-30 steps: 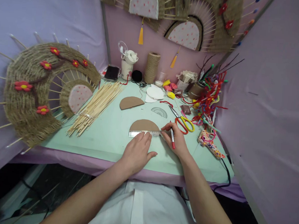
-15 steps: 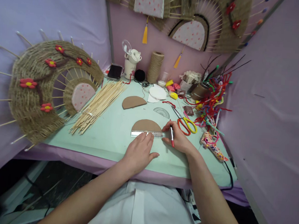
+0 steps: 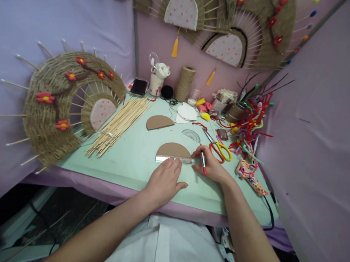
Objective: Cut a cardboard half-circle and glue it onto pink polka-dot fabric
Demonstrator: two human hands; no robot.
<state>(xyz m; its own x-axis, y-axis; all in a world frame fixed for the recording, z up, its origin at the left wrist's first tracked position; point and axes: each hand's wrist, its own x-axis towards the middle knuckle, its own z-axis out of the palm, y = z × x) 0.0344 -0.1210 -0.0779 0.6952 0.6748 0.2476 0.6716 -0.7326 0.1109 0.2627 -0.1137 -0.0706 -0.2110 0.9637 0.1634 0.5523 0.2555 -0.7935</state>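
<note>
A brown cardboard half-circle (image 3: 174,149) lies on the table in front of me, with a clear ruler (image 3: 161,158) along its straight lower edge. My left hand (image 3: 165,180) rests flat on the ruler, fingers stretched out and thumb to the right. At the ruler's right end, my right hand (image 3: 211,165) has its fingers closed around a marker (image 3: 203,159) with a red end. The thumb and fingertips of that hand are close to the half-circle's right corner. A second cardboard half-circle (image 3: 160,123) and a clear protractor (image 3: 191,135) lie farther back.
Scissors (image 3: 218,145) lie just beyond my right hand, near a patterned glue gun (image 3: 251,177). Thin wooden sticks (image 3: 119,123) lie left, beside a woven twine fan (image 3: 57,108). Twine spool (image 3: 185,83), white cup (image 3: 157,80) and colourful pipe cleaners (image 3: 252,124) stand behind.
The view has shifted slightly, so everything sits a little lower and to the right. Both hands, the ruler and the cardboard keep nearly the same places relative to one another.
</note>
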